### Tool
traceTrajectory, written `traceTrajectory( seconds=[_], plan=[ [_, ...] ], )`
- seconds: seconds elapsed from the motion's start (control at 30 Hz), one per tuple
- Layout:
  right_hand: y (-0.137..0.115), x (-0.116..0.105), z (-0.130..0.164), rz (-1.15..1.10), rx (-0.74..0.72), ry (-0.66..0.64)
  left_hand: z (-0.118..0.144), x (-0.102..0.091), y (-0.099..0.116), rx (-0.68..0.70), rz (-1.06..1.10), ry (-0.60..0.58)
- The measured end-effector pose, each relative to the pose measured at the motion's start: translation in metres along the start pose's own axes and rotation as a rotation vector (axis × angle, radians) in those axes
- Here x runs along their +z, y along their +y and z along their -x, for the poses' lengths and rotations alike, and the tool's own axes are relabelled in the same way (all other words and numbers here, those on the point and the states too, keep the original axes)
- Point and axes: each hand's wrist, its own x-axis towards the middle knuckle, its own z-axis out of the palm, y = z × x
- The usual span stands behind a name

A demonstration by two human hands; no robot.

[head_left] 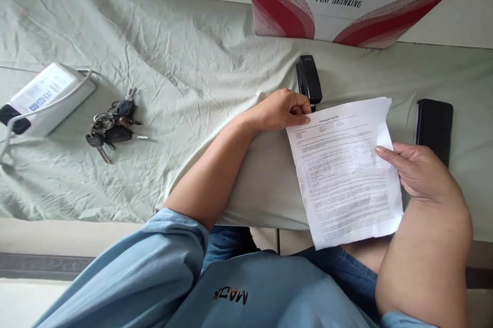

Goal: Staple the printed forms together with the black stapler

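A printed sheet of paper (342, 179), headed "OVERLEAF NOTES", is held up at a slight tilt, its lower edge reaching past the table's front edge. My left hand (287, 110) pinches its top left corner. Along the right edge, my right hand (419, 169) grips it with the thumb on the printed face; the other fingers are mostly hidden. Just beyond my left hand stands a black stapler (310, 79), close to the sheet's top edge. A black phone (435, 130) lies right behind my right hand, partly covered by it.
A bunch of keys (115, 122) rests on the wrinkled green cloth (200, 71) at left. Farther left is a white box-shaped device (50, 97) with a grey cable. A large red and white water carton (339, 10) stands at the back.
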Motion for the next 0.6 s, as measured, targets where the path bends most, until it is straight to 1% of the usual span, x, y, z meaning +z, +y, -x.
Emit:
traceTrajectory(
  seconds=[0.13, 0.3, 0.37, 0.5, 0.6],
  plan=[
    [-0.003, 0.006, -0.002, 0.042, -0.024, 0.022, -0.001, 0.001, -0.001, -0.047, -0.006, 0.091],
    [-0.002, 0.005, -0.004, 0.102, -0.048, 0.023, -0.007, 0.004, -0.005, -0.117, 0.016, 0.254],
    [-0.002, 0.006, -0.003, 0.11, -0.049, 0.013, -0.008, 0.006, -0.005, -0.117, 0.019, 0.304],
    [-0.005, 0.012, -0.004, 0.073, -0.021, -0.014, -0.011, 0.01, -0.005, -0.101, -0.044, 0.407],
    [-0.005, 0.016, -0.007, 0.033, -0.011, -0.006, -0.013, 0.013, -0.009, -0.104, -0.073, 0.475]
  ],
)
